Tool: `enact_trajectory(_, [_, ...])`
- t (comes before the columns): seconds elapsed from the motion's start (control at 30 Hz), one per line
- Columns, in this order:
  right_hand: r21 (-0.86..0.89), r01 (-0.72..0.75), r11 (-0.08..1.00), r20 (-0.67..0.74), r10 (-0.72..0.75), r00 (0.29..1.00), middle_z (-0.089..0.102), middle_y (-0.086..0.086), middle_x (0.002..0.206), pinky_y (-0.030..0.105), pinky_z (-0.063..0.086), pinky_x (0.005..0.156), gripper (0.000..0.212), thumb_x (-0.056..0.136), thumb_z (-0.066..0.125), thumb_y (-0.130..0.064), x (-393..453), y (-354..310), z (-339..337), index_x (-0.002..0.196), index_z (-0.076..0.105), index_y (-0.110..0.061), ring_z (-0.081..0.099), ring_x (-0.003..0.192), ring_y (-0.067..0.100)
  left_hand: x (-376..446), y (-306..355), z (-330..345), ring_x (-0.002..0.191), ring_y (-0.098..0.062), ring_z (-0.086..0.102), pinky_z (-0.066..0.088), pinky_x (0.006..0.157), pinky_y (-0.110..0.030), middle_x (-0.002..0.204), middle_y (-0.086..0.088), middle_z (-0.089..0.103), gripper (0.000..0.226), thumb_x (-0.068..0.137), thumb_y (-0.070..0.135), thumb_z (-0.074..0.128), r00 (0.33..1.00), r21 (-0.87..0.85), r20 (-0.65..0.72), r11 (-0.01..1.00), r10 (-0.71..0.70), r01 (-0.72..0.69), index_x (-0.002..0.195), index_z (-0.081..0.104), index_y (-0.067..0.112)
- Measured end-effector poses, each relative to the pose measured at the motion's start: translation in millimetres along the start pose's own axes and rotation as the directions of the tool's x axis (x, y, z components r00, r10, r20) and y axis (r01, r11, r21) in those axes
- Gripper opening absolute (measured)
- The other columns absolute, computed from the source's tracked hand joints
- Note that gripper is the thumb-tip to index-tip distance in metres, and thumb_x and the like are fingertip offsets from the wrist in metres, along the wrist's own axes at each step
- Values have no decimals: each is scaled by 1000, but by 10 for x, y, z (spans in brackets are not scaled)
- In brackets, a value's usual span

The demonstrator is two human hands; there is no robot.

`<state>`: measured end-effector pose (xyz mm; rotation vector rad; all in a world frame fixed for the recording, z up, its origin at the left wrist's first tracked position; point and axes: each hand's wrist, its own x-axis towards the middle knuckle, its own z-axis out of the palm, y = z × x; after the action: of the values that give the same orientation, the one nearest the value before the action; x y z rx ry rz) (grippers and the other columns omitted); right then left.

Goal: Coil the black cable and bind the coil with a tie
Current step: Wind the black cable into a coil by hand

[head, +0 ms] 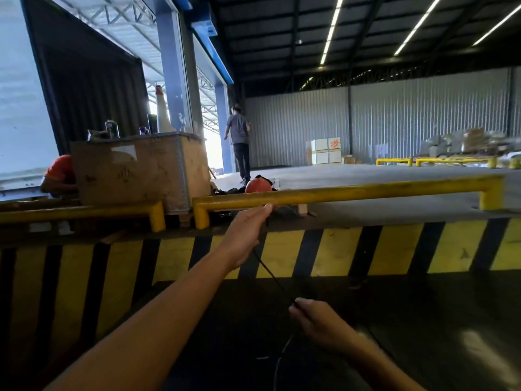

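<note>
From the head camera, the black cable (pixel 272 275) runs taut on a slant between the two hands, its long axis going from upper left, near the yellow rail (pixel 349 193), down to lower right. The left hand (pixel 248 235), stretched far forward, has its fingers closed around the upper stretch. The right hand (pixel 315 320), nearer the body, pinches the lower stretch, and slack drops below it toward the dark floor. No coil or tie shows; the right hand looks better placed to start gathering loops
</note>
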<state>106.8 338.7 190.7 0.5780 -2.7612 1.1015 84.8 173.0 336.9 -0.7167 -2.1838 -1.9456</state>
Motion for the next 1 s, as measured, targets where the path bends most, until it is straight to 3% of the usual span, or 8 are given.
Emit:
enact_trajectory(0.13, [-136,80,988,-14,-83,996,60,-9,82,18,44,66,15,93,46,-34,5,-58,-655,85,58,-31,59,75,-1,23,-174,-204,132,-19,32,30,95,-40,136,9,47,34,99,36,38,1000,313,20,950,4,-10,129,53,31])
enact_trajectory(0.33, [-222,189,957,-204,-235,951,63,2,80,25,44,66,19,90,51,-31,86,-332,-1455,84,64,-17,58,74,9,-74,-228,-246,136,-25,30,24,104,-47,150,-1,35,38,99,40,35,914,498,243,851,-324,169,134,47,33])
enact_trajectory(0.47, [-199,250,947,-416,-313,854,67,1,79,29,44,64,17,87,57,-33,222,-516,-1567,86,67,-20,60,74,12,-137,-189,-75,132,-35,35,25,103,-64,147,-4,37,31,92,51,40,684,366,523,858,-509,359,119,55,50])
enact_trajectory(0.6, [-132,182,974,-555,-225,801,58,-10,77,21,34,59,16,88,55,-37,352,-528,-1357,84,62,-24,53,75,6,-187,-195,134,128,-36,44,36,96,-62,138,0,48,37,90,51,46,512,126,775,884,-371,449,126,53,47])
enact_trajectory(0.67, [-96,186,978,-493,-209,844,61,-2,81,27,43,64,15,88,58,-31,341,-507,-1172,87,62,-17,57,80,14,-228,-175,216,125,-37,47,38,96,-63,136,-3,53,42,91,46,48,483,7,833,878,-269,478,132,50,40])
enact_trajectory(0.77, [-120,275,954,-231,-296,927,67,14,97,36,52,80,16,88,58,-17,187,-450,-825,97,65,-6,63,90,23,-235,-44,242,121,-37,50,35,96,-65,132,-8,57,44,87,39,56,560,-322,829,817,-1,479,131,53,30])
enact_trajectory(0.83, [-75,249,965,-49,-253,966,67,5,88,30,52,76,18,94,47,-18,64,-358,-581,91,64,-15,64,82,7,-178,90,191,121,-39,50,34,94,-68,133,-12,57,45,85,37,58,681,-514,722,753,121,412,129,54,28])
enact_trajectory(1.0, [-133,224,966,262,-183,947,58,-9,72,18,46,62,20,94,40,-42,-113,-259,-476,83,56,-34,57,63,-7,-24,118,-15,132,-36,39,30,97,-69,139,-5,51,41,87,39,51,906,-435,424,877,-2,205,127,57,36])
